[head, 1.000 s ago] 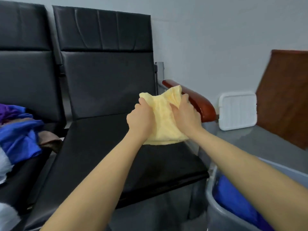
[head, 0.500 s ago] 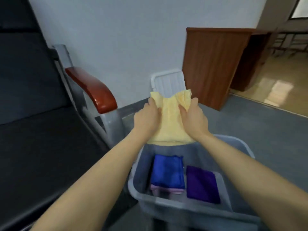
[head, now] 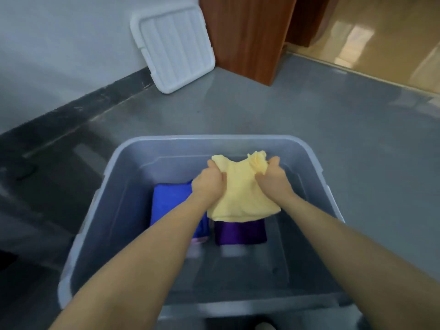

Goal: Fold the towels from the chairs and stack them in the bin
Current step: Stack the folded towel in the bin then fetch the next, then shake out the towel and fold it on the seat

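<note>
A folded yellow towel (head: 240, 198) hangs inside the grey plastic bin (head: 316, 167), held at its far edge by both hands. My left hand (head: 209, 184) grips its left corner and my right hand (head: 272, 177) grips the right corner. Under the yellow towel a folded purple towel (head: 240, 233) lies on the bin floor. Beside it on the left a folded blue towel (head: 169, 201) rests on something pale pink, partly hidden by my left forearm.
The bin's white lid (head: 172, 46) leans against the wall at the back. A brown wooden cabinet (head: 247, 34) stands to its right. Grey floor surrounds the bin, with a dark skirting strip along the wall.
I turned from the black chair to the bin. Both hands carried the yellow towel from above the seat, over the rim, and down over the purple towel.
</note>
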{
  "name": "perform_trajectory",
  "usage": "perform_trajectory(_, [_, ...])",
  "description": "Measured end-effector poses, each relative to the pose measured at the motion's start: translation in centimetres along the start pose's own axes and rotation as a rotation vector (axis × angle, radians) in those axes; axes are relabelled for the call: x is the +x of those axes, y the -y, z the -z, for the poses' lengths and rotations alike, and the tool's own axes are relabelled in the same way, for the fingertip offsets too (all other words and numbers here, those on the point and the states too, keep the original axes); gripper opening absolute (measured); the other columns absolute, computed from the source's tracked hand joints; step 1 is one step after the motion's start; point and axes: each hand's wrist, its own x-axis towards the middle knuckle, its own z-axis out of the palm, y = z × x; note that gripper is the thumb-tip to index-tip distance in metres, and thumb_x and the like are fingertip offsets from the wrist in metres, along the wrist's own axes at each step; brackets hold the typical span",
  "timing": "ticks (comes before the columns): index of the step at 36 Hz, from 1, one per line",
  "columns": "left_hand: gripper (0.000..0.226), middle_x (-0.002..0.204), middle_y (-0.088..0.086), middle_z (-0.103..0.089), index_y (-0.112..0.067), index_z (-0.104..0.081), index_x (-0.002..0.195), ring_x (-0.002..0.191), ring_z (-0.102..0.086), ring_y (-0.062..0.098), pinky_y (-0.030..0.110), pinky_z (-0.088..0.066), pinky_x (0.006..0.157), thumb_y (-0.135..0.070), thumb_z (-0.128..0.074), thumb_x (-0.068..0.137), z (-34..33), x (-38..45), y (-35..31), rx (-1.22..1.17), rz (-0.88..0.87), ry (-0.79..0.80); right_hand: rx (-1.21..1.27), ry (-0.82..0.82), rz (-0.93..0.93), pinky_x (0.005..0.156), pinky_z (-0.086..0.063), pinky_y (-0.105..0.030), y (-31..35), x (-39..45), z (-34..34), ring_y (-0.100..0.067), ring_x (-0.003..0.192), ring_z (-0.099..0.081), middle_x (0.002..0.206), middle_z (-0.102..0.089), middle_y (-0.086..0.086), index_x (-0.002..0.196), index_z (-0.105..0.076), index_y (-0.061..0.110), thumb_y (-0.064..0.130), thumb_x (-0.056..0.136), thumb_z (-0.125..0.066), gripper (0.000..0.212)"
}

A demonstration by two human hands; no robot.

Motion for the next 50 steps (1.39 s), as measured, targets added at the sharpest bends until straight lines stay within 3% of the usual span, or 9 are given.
perform_trajectory(11, [0.035, 0.115, 0.02, -0.055, -0.003, -0.025, 0.13, 0.095, -0.058, 0.034, 0.038, -0.04, 0.066, -0.006, -0.033, 0.096, -10.4, 3.8, 2.3, 0.027, 0.041, 0.148, 0.012, 0.122, -0.193, 0.076, -0.052, -0.041, -9.8, 4.0, -6.9, -0.026, 0.089, -0.057, 0.099, -0.054, -0.009, 0.101, -0.03, 0.011, 0.008, 0.091, -0.05, 0.022])
perform_trajectory(17, [0.06, 0.146, 0.021, -0.018, -0.018, -0.023, 0.142, 0.139, -0.019, 0.041, 0.044, -0.041, 0.1, 0.004, -0.04, 0.089, -13.4, 4.1, 3.6, 0.197, -0.05, 0.39, -0.074, 0.187, -0.092, 0.08, -0.037, -0.027, -13.1, 4.3, -9.3, -0.024, 0.099, -0.048, 0.115, -0.044, -0.011, 0.097, -0.037, 0.013, -0.007, 0.081, -0.048, 0.028])
perform_trajectory(21, [0.043, 0.142, 0.015, -0.022, -0.014, -0.034, 0.138, 0.129, -0.03, 0.036, 0.043, -0.03, 0.108, -0.014, -0.044, 0.096, -14.9, 3.3, 3.9, 0.375, -0.127, 0.395, -0.197, 0.237, 0.033, 0.106, -0.032, -0.031, -14.4, 4.3, -10.1, -0.03, 0.126, -0.036, 0.139, -0.032, -0.012, 0.124, -0.054, 0.015, -0.01, 0.08, -0.043, 0.051])
perform_trajectory(24, [0.047, 0.141, 0.012, -0.022, -0.015, -0.035, 0.138, 0.126, -0.029, 0.033, 0.041, -0.027, 0.108, -0.014, -0.049, 0.093, -15.0, 2.9, 3.9, 0.478, -0.146, 0.361, -0.513, 0.261, 0.007, 0.109, -0.027, -0.038, -14.3, 3.7, -10.2, -0.032, 0.131, -0.026, 0.153, -0.013, -0.011, 0.145, -0.034, 0.028, 0.0, 0.089, -0.039, 0.062])
perform_trajectory(28, [0.039, 0.137, 0.008, -0.029, -0.019, -0.049, 0.129, 0.123, -0.03, 0.031, 0.041, -0.023, 0.106, -0.016, -0.052, 0.09, -14.1, 2.9, 3.7, 0.514, -0.162, 0.327, -0.628, 0.189, 0.018, 0.104, -0.028, -0.037, -13.2, 2.8, -10.1, -0.031, 0.119, -0.031, 0.146, -0.018, -0.01, 0.143, -0.035, 0.034, 0.008, 0.09, -0.036, 0.059])
perform_trajectory(34, [0.038, 0.136, 0.006, -0.042, -0.017, -0.052, 0.13, 0.124, -0.036, 0.029, 0.038, -0.025, 0.104, -0.018, -0.049, 0.092, -10.1, 1.9, 3.5, 0.349, -0.132, 0.243, -0.399, 0.205, 0.012, 0.104, -0.037, -0.037, -10.2, 2.1, -9.2, -0.033, 0.124, -0.033, 0.138, -0.03, -0.013, 0.136, -0.048, 0.022, 0.004, 0.087, -0.042, 0.052])
perform_trajectory(38, [0.027, 0.117, 0.008, -0.059, -0.011, -0.061, 0.111, 0.106, -0.056, 0.026, 0.03, -0.038, 0.078, -0.007, -0.044, 0.09, -6.0, 0.3, 3.1, 0.269, -0.103, 0.184, -0.277, 0.284, 0.064, 0.082, -0.04, -0.022, -6.9, 1.6, -7.4, -0.027, 0.112, -0.049, 0.122, -0.051, -0.013, 0.117, -0.064, 0.015, -0.002, 0.083, -0.05, 0.041])
perform_trajectory(41, [0.027, 0.109, 0.01, -0.062, -0.011, -0.062, 0.107, 0.099, -0.059, 0.029, 0.028, -0.039, 0.065, -0.006, -0.044, 0.088, -2.3, -1.2, 2.9, 0.198, -0.051, 0.141, -0.212, 0.277, 0.099, 0.07, -0.039, -0.023, -3.7, 0.8, -5.7, -0.025, 0.093, -0.057, 0.1, -0.056, -0.006, 0.111, -0.068, 0.01, -0.004, 0.081, -0.055, 0.035])
perform_trajectory(50, [0.028, 0.113, 0.013, -0.064, -0.009, -0.063, 0.108, 0.104, -0.059, 0.034, 0.036, -0.047, 0.081, -0.02, -0.045, 0.09, 11.6, -7.6, 3.5, 0.082, -0.044, -0.152, -0.187, 0.201, 0.319, 0.078, -0.044, -0.027, 9.1, -4.2, -1.5, -0.017, 0.089, -0.056, 0.087, -0.058, 0.001, 0.097, -0.068, 0.014, 0.004, 0.083, -0.054, 0.023])
